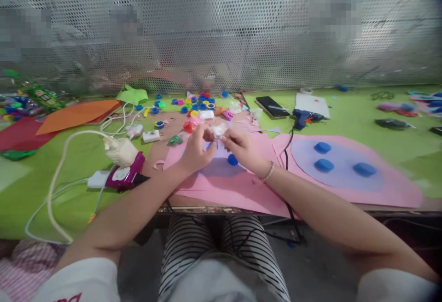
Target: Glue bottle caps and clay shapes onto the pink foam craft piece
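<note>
Between my two hands is a small white crumpled piece [218, 130], perhaps plastic or tissue; its exact kind is too blurred to make out. My left hand [199, 151] pinches it from the left, and my right hand [246, 150] from the right, with thumb and fingers closed. Beneath them lies a pink paper sheet [221, 187] with a lilac paper shape [216, 168] on it, partly hidden by my hands. A blue bottle cap [232, 159] rests on the lilac shape. Just beyond my left hand sit a red plastic bundle [191, 124] and a green one [175, 140].
To the right, another pink sheet [397, 187] bears a lilac shape with three blue caps [323, 165]. A glue gun [304, 118] with a black cord and a phone [272, 107] lie behind. Left are a purple power strip [126, 173] and cables. A perforated metal panel [221, 30] closes the back.
</note>
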### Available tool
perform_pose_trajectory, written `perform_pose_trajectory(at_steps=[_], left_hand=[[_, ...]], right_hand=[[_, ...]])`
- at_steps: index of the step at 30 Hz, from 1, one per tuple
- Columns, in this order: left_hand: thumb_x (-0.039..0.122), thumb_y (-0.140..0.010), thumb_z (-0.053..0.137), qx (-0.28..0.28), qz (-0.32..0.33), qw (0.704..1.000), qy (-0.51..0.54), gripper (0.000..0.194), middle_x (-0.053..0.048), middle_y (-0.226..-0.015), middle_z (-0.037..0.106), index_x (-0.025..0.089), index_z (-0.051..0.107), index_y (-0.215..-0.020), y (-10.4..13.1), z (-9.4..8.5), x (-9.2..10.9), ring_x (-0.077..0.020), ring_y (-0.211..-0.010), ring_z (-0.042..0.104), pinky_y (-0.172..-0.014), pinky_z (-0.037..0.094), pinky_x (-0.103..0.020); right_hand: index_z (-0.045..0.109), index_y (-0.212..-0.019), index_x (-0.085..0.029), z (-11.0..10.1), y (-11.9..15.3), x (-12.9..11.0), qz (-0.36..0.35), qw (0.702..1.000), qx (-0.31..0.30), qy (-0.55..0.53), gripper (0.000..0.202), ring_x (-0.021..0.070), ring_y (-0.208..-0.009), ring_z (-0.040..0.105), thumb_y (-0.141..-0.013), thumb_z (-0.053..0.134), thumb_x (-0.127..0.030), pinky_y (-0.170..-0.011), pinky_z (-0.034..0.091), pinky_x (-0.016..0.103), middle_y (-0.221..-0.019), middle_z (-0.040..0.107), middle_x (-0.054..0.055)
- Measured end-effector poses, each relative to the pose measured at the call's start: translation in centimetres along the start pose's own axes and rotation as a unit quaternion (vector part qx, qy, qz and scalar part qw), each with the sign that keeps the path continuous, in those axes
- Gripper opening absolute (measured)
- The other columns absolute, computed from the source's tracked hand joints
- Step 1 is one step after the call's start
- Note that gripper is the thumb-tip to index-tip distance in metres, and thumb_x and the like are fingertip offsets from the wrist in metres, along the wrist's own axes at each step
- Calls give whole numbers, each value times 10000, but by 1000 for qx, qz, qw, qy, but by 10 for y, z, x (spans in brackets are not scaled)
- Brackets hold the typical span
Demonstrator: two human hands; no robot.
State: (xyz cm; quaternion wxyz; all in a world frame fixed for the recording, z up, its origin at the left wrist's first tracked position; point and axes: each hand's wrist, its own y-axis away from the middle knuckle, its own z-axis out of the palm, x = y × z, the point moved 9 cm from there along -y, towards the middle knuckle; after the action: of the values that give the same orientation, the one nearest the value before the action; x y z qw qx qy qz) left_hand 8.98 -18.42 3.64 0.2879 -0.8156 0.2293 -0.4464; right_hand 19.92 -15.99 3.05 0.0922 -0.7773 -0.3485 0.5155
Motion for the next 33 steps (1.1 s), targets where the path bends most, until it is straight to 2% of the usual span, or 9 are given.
perform_pose_trajectory(at_steps=[2, 5, 12, 18, 22, 29, 31, 33], left_hand=[[204, -751, 532, -29, -6, 999, 38, 114, -1, -767, 480, 194, 431, -801, -1, 6, -2, -104, -694, 498, -634, 459, -248], [258, -739, 570, -47, -17, 996, 75, 155, 2, -750, 449, 187, 432, -731, -3, 10, -8, -103, -687, 481, -600, 461, -237], [241, -751, 538, -54, -61, 996, 39, 178, 22, -629, 426, 182, 413, -638, -6, 9, -15, -97, -600, 420, -561, 380, -239], [218, -743, 522, -78, -64, 995, 15, 139, 32, -587, 454, 179, 434, -643, -4, 13, -13, -88, -550, 417, -538, 352, -235], [256, -776, 503, -86, -45, 995, 1, 167, 29, -594, 456, 177, 436, -646, -4, 14, -13, -90, -556, 415, -549, 342, -241], [255, -823, 433, -90, -55, 994, -13, 179, 24, -595, 456, 177, 459, -664, -1, 15, -14, -99, -563, 418, -560, 347, -246], [267, -814, 455, -75, -56, 995, -25, 184, 25, -592, 448, 178, 448, -654, -1, 14, -14, -98, -561, 417, -569, 361, -247], [304, -783, 518, -37, -56, 997, -30, 176, 13, -654, 471, 182, 440, -684, -3, 8, -14, -101, -600, 443, -595, 394, -249]], right_hand=[[418, -656, -189, 2, 2, -3, -14, 1000, -2, 8, 182, 96, -561, 422, -834, 452, -202, -543, 344, 238, -594, 452, -27], [429, -718, -187, 8, 4, -4, -27, 999, -30, 14, 104, 103, -603, 447, -810, 439, -139, -575, 361, 246, -652, 488, -15], [399, -719, -199, 17, 3, 4, -8, 997, -74, 12, 115, 100, -573, 427, -799, 479, -179, -541, 347, 244, -651, 492, -18], [408, -711, -194, 18, 2, 7, -12, 997, -75, 23, 100, 98, -582, 417, -763, 483, -152, -534, 339, 236, -638, 464, -24], [421, -725, -189, 20, 1, 12, 19, 996, -82, -29, 84, 89, -559, 435, -751, 499, -170, -509, 350, 229, -632, 483, -26], [448, -720, -181, 21, 0, 12, 36, 993, -95, -64, 94, 80, -547, 453, -755, 531, -209, -502, 375, 229, -619, 494, -27], [446, -717, -182, 20, 0, 11, 35, 993, -94, -63, 98, 82, -555, 464, -759, 531, -205, -514, 390, 231, -615, 489, -30], [449, -727, -182, 19, 0, 10, 36, 993, -91, -66, 98, 85, -568, 479, -766, 534, -208, -529, 408, 236, -628, 506, -24]])
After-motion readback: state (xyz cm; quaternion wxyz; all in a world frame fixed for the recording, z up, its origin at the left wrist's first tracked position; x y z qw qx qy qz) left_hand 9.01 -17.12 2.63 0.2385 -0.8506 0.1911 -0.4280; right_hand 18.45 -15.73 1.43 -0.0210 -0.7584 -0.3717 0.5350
